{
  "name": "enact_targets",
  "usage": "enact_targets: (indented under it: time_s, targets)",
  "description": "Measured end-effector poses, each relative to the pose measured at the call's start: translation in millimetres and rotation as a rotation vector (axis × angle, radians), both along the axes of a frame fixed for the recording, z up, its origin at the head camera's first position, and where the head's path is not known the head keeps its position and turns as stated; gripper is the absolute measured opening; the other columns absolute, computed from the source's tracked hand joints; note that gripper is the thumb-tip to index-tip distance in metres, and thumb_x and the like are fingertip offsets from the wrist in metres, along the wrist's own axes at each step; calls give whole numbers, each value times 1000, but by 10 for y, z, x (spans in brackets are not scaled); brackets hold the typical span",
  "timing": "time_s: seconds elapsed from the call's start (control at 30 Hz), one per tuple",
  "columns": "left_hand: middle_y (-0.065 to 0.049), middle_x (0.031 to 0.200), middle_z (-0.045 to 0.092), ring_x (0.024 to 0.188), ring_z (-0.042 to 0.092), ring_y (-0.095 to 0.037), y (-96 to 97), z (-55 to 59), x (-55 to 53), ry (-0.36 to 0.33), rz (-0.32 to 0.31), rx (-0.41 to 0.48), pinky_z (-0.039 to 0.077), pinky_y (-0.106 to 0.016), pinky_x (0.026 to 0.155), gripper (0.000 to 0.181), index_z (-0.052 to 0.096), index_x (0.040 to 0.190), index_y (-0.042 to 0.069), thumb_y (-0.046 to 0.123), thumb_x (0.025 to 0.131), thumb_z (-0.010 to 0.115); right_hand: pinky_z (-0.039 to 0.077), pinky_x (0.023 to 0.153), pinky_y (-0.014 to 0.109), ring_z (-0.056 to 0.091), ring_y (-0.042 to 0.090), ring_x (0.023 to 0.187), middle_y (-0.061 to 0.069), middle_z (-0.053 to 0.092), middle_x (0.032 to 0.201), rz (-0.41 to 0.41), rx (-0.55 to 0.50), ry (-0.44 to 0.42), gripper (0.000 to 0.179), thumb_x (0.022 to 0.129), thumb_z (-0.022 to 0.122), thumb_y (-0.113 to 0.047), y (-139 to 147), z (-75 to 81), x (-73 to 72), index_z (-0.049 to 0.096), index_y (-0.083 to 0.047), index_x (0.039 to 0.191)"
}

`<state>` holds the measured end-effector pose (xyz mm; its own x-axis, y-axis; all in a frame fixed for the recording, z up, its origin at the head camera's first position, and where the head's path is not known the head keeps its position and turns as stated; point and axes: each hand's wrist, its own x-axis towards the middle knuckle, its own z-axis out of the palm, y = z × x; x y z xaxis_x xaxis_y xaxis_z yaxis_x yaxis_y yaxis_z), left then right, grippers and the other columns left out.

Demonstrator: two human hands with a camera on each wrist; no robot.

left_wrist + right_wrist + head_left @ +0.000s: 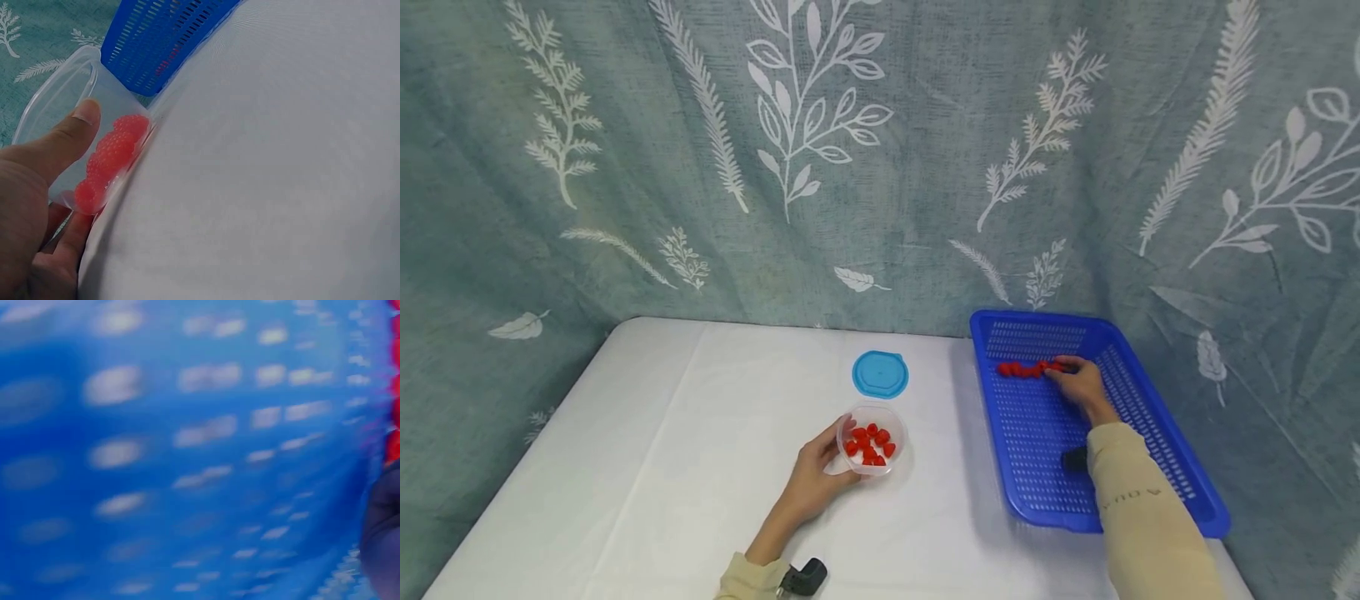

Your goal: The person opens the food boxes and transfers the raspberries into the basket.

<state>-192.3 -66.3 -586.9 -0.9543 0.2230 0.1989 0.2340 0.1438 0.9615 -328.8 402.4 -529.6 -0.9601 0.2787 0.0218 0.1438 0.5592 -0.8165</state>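
My left hand (pixel 820 475) grips a clear plastic tub (pixel 897 457) from its left side, thumb along the wall and fingers underneath. Several red raspberries (pixel 115 153) lie on the bottom of the tub, which stands on the white table. Over in the blue basket (pixel 1037 500), my right hand (pixel 1081 385) reaches to a row of raspberries (pixel 1018 370) near the back wall. Its thumb and forefinger pinch a raspberry at the row's right end. In the right wrist view, only part of the right hand (pixel 382 531) shows, beside the red row's edge.
A blue round lid (pixel 880 374) lies flat on the white table (pixel 722 400), just behind the tub. The slotted basket fills the table's right side, its walls rising around the right hand. A green leaf-patterned cloth (pixel 917 167) hangs behind the table.
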Motion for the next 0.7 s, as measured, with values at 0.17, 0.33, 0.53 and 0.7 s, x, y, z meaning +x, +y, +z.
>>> enact_targets:
  time_s: [0.17, 0.33, 0.53, 0.7]
  targets:
    - [-9, 153, 52, 143, 47, -29, -2, 2, 5, 6, -8, 8, 42, -42, 114, 85, 45, 154, 12, 8, 80, 86, 56, 80, 33, 63, 35, 96, 40, 59, 121, 61, 177, -123, 56, 87, 73, -10, -15, 228, -4, 53, 22, 128]
    - [-9, 153, 51, 145, 45, -29, 1, 15, 18, 1, -2, 8, 40, -40, 116, 86, 44, 155, 10, 11, 80, 87, 47, 106, 58, 52, 55, 122, 44, 50, 134, 95, 251, -174, 63, 90, 69, -13, -79, 531, -8, 45, 21, 137]
    - [-9, 155, 50, 144, 45, -30, 0, -1, 18, 4, 2, -18, 42, -38, 114, 86, 42, 155, 10, 14, 81, 86, 48, 105, 60, 48, 54, 129, 40, 47, 142, 162, 199, -91, 61, 100, 60, -19, -361, 1015, 76, 39, 13, 148]
    - [-9, 155, 49, 144, 46, -30, 3, 5, 16, 1, -4, -18, 43, -37, 113, 86, 42, 156, 11, 13, 81, 86, 51, 94, 47, 48, 50, 132, 36, 50, 143, 241, 137, 34, 61, 104, 56, -25, -727, 1383, 285, 38, 8, 151]
